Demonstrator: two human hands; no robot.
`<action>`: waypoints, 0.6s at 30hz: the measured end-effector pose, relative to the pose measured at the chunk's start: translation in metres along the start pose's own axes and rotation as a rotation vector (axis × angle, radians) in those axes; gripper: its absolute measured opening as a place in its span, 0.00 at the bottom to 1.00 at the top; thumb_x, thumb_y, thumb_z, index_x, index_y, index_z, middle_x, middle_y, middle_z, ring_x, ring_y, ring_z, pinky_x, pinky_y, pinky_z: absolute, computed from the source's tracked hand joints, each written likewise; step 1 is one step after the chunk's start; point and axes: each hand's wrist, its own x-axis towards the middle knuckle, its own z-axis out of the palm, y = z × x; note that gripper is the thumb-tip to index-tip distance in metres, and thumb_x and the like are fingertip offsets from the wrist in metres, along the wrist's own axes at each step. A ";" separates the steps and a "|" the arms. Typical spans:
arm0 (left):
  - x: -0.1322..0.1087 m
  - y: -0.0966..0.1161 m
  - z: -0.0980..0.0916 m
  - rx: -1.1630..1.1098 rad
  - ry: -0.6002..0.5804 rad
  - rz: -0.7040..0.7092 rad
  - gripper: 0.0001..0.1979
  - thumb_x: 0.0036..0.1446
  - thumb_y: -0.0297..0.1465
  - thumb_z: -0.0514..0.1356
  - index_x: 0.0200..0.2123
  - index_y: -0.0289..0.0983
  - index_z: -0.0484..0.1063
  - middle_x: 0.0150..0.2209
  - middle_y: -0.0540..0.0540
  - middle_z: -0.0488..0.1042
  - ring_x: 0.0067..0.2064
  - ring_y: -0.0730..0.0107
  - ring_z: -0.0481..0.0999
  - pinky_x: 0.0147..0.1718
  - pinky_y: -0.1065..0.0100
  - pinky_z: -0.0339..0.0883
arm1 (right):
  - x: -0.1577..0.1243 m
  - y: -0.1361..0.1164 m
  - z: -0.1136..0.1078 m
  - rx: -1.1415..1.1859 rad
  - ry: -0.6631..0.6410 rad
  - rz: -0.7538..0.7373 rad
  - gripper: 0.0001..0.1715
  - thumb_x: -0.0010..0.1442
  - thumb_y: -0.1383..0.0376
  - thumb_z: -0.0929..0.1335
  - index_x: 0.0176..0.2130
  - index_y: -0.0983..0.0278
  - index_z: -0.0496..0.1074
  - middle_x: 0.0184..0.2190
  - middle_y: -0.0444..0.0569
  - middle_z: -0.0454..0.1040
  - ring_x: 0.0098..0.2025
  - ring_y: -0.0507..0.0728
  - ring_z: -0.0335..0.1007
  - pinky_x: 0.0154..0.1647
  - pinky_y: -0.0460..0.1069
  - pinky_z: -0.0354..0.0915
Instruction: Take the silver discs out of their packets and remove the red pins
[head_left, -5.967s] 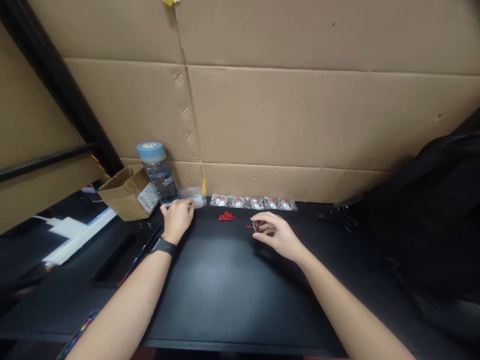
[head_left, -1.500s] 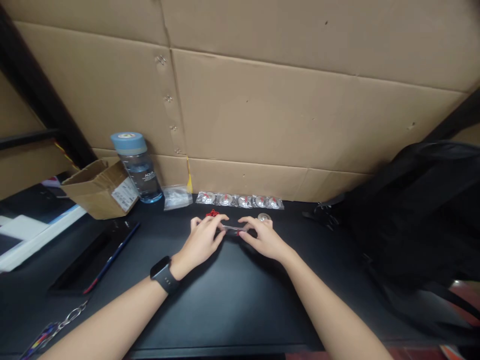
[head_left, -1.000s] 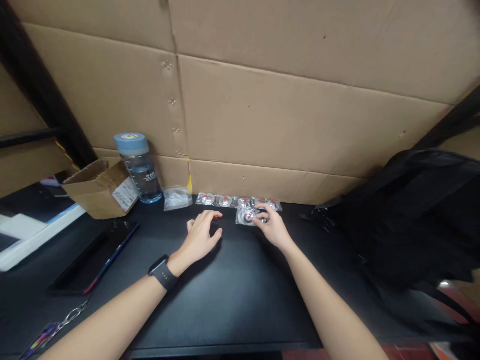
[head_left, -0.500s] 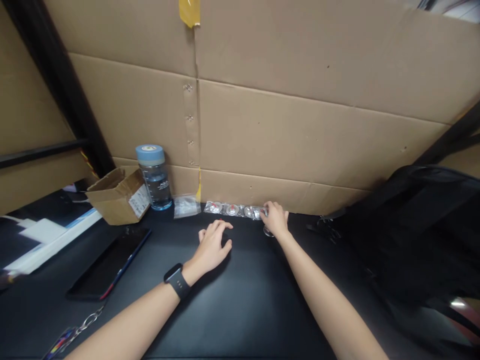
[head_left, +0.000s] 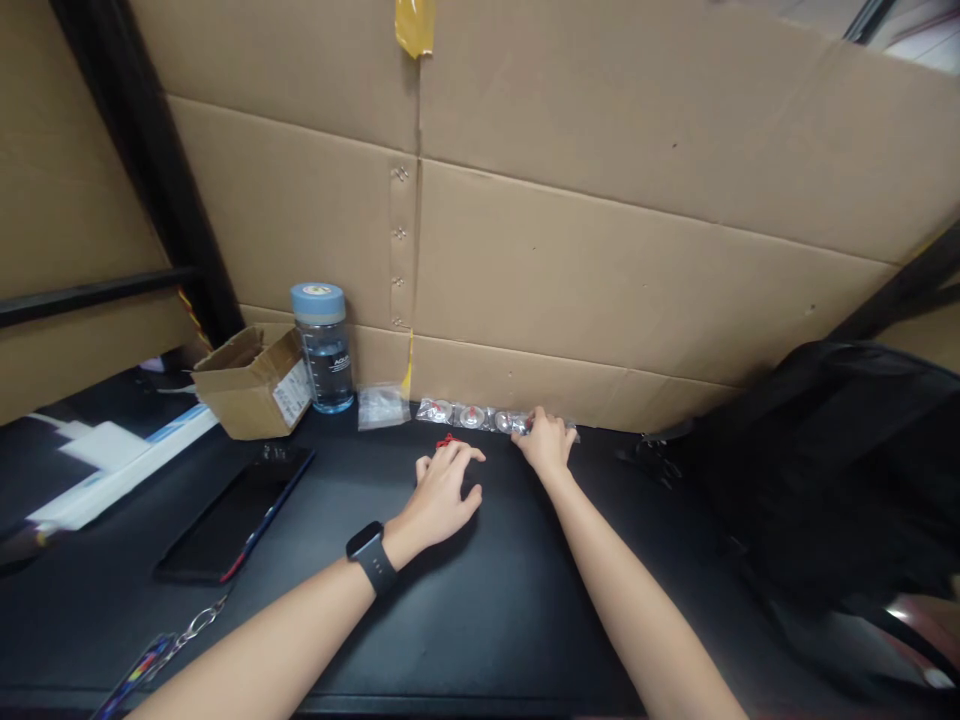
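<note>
Along the foot of the cardboard wall lies a row of small clear packets (head_left: 471, 417) with round silver discs and red marks inside. My right hand (head_left: 547, 444) is at the right end of this row, its fingers bent down around a packet they partly cover. Shiny plastic (head_left: 572, 432) shows just to the right of that hand. My left hand (head_left: 446, 495), with a black watch (head_left: 371, 557) on the wrist, rests over the black table with fingers apart and nothing held. A red cord (head_left: 448, 440) shows just beyond its fingertips.
To the left stand a blue-lidded water bottle (head_left: 324, 348) and an open cardboard box (head_left: 251, 390), with a clear plastic bag (head_left: 383, 407) beside the bottle. A dark phone (head_left: 236, 515) with a strap lies nearer. A black backpack (head_left: 832, 490) fills the right side.
The view has shifted slightly, moving the background to the right. My right hand has shifted left along the packets, and the silver disc beneath it no longer shows. More red cord shows by my left hand.
</note>
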 end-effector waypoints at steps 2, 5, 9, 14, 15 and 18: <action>0.000 0.001 -0.001 -0.006 -0.009 0.014 0.19 0.60 0.27 0.58 0.54 0.46 0.65 0.56 0.45 0.71 0.59 0.54 0.69 0.54 0.53 0.55 | 0.002 -0.001 0.002 0.024 0.002 0.013 0.17 0.55 0.59 0.74 0.43 0.62 0.72 0.41 0.55 0.80 0.50 0.68 0.70 0.51 0.58 0.52; 0.000 0.002 -0.001 -0.008 -0.014 0.018 0.19 0.60 0.27 0.58 0.54 0.45 0.65 0.56 0.45 0.71 0.58 0.55 0.69 0.53 0.54 0.54 | 0.006 -0.002 0.005 0.087 -0.019 0.032 0.17 0.55 0.60 0.74 0.44 0.61 0.71 0.40 0.51 0.80 0.49 0.66 0.71 0.50 0.56 0.52; 0.000 0.000 -0.001 -0.013 -0.007 0.007 0.18 0.60 0.27 0.57 0.53 0.46 0.65 0.55 0.46 0.71 0.58 0.56 0.69 0.53 0.54 0.54 | 0.008 0.000 0.008 0.108 -0.004 -0.003 0.13 0.60 0.58 0.72 0.43 0.60 0.72 0.41 0.51 0.79 0.49 0.64 0.71 0.50 0.56 0.53; 0.000 -0.001 0.000 -0.003 -0.009 0.017 0.17 0.60 0.26 0.58 0.52 0.46 0.68 0.55 0.46 0.71 0.58 0.57 0.70 0.53 0.54 0.54 | 0.005 0.002 0.010 0.015 0.030 -0.137 0.11 0.68 0.58 0.68 0.46 0.59 0.76 0.48 0.54 0.75 0.51 0.63 0.67 0.50 0.54 0.55; 0.001 -0.001 -0.001 0.007 -0.008 0.023 0.16 0.60 0.27 0.58 0.51 0.45 0.68 0.55 0.46 0.71 0.58 0.57 0.69 0.53 0.54 0.54 | 0.005 0.002 0.010 0.012 0.017 -0.174 0.11 0.68 0.58 0.68 0.47 0.58 0.77 0.48 0.54 0.74 0.51 0.63 0.67 0.50 0.54 0.56; 0.005 -0.007 -0.006 0.065 0.024 0.023 0.13 0.61 0.27 0.58 0.48 0.45 0.70 0.54 0.47 0.72 0.57 0.56 0.69 0.52 0.54 0.55 | 0.006 0.003 0.006 0.027 -0.036 -0.257 0.13 0.69 0.60 0.66 0.49 0.56 0.79 0.48 0.53 0.74 0.51 0.63 0.67 0.51 0.54 0.57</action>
